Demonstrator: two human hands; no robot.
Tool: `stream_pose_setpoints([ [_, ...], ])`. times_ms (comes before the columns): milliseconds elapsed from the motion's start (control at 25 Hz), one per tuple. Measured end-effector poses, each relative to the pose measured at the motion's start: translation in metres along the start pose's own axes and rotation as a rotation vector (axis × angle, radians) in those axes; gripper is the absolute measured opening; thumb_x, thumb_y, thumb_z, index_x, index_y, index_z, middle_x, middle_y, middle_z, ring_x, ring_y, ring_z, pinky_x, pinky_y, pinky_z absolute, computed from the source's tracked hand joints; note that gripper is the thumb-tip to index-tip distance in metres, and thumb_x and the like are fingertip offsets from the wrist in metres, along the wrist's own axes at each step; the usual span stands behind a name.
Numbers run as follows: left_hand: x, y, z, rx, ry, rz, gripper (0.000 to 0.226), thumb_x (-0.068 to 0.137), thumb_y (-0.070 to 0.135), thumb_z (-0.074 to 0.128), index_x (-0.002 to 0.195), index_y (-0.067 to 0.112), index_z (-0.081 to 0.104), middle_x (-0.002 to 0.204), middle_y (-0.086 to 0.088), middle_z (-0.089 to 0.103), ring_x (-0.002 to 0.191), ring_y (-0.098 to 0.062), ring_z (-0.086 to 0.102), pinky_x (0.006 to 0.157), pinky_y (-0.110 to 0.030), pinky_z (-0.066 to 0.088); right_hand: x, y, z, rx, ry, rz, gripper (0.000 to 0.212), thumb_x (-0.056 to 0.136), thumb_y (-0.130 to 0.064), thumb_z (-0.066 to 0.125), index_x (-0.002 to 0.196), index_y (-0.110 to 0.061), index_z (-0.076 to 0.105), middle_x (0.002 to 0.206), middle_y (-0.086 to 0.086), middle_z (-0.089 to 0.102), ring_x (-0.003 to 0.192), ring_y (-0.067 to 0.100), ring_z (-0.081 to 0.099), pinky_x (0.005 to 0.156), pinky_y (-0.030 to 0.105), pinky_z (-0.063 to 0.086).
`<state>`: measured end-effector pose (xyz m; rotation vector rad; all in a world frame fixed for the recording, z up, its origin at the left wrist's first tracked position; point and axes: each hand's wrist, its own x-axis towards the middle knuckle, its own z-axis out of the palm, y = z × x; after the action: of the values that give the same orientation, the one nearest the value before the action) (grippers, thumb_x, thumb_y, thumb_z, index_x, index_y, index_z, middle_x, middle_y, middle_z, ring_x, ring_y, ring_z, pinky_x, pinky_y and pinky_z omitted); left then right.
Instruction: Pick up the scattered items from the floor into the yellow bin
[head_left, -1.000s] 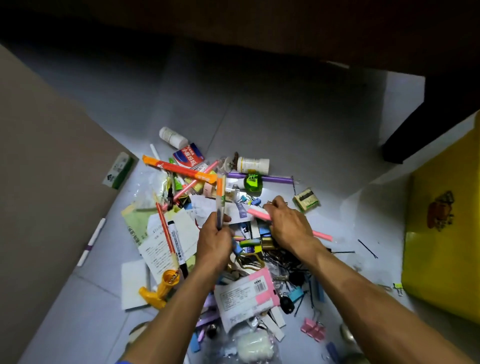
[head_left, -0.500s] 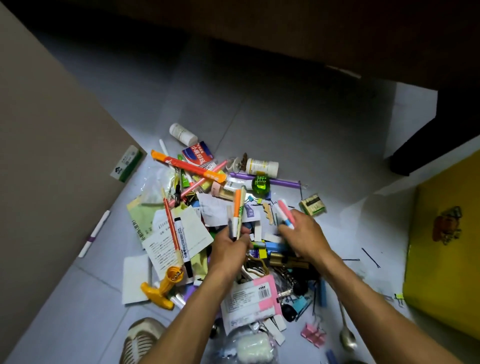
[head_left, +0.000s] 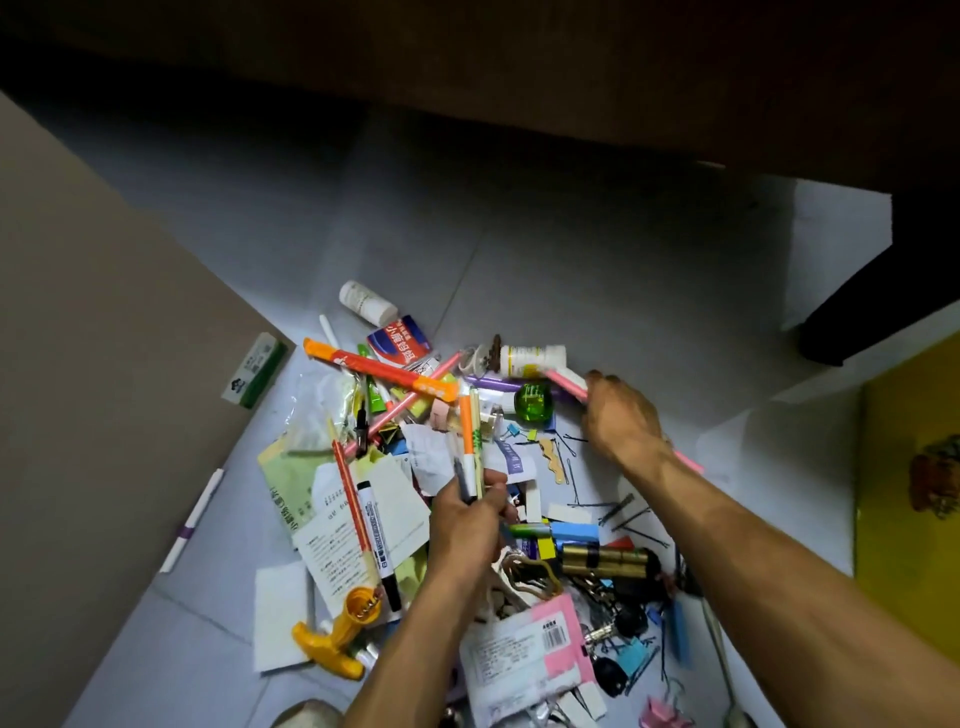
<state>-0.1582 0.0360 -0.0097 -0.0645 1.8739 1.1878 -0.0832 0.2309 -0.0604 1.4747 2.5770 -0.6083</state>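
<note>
Progress: barely started, floor pile (head_left: 467, 519) still huge | left hand (head_left: 467, 525) clutching pens (head_left: 470, 441) | right hand (head_left: 621, 415) gripping pink stick (head_left: 566, 383) | yellow bin (head_left: 909, 493) waiting

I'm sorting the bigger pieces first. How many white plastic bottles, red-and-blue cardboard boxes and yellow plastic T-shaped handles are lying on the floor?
White plastic bottles: 2
Red-and-blue cardboard box: 1
Yellow plastic T-shaped handle: 1
Total: 4
</note>
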Motion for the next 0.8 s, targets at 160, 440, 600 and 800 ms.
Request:
stream_pose_setpoints([
  [160, 0.007, -0.007, -0.008, -0.025, 0.023, -0.034, 0.012, 0.094, 0.008, 0.056, 0.091, 0.016, 0.064, 0.068, -0.006, 0.063, 0.049, -0.013, 0.052, 0.041, -0.021, 0.039, -0.033, -0.008, 0.02, 0.04, -0.133, -0.023, 0.014, 0.092, -0.023, 0.062, 0.099, -0.014, 0.055, 0.096, 0.007, 0.056, 0.061, 0.012, 0.048, 0.054, 0.022, 0.035],
  [440, -0.042, 0.003, 0.03, -0.043, -0.053, -0.016, 0.032, 0.085, 0.051, 0.066, 0.098, 0.021, 0.069, 0.083, 0.001, 0.073, 0.057, -0.012, 0.062, 0.053, -0.025, 0.047, -0.145, 0.006, -0.046, 0.984, -0.283, 0.187, 0.009, 0.08, -0.018, 0.062, 0.088, -0.02, 0.065, 0.066, -0.001, 0.064, 0.051, 0.01, 0.057, 0.047, 0.025, 0.046],
  [600, -0.1, 0.042, 0.083, -0.283, -0.363, 0.012, 0.048, 0.094, 0.057, 0.047, 0.104, 0.016, 0.069, 0.078, -0.005, 0.074, 0.047, -0.013, 0.06, 0.041, -0.019, 0.041, -0.187, 0.02, -0.116, 1.355, -0.258, 0.29, 0.018, 0.066, -0.01, 0.059, 0.077, -0.008, 0.073, 0.063, 0.012, 0.059, 0.046, 0.014, 0.051, 0.041, 0.02, 0.039],
  [800, -0.195, 0.079, 0.204, -0.234, -0.617, 0.006, 0.033, 0.103, 0.029, 0.039, 0.106, 0.009, 0.065, 0.059, -0.003, 0.064, 0.044, -0.014, 0.055, 0.041, -0.021, 0.043, -0.216, 0.127, -0.222, 1.603, -0.031, 0.401, 0.03, 0.078, 0.0, 0.05, 0.101, -0.007, 0.067, 0.075, 0.014, 0.062, 0.052, 0.019, 0.057, 0.042, 0.024, 0.045],
])
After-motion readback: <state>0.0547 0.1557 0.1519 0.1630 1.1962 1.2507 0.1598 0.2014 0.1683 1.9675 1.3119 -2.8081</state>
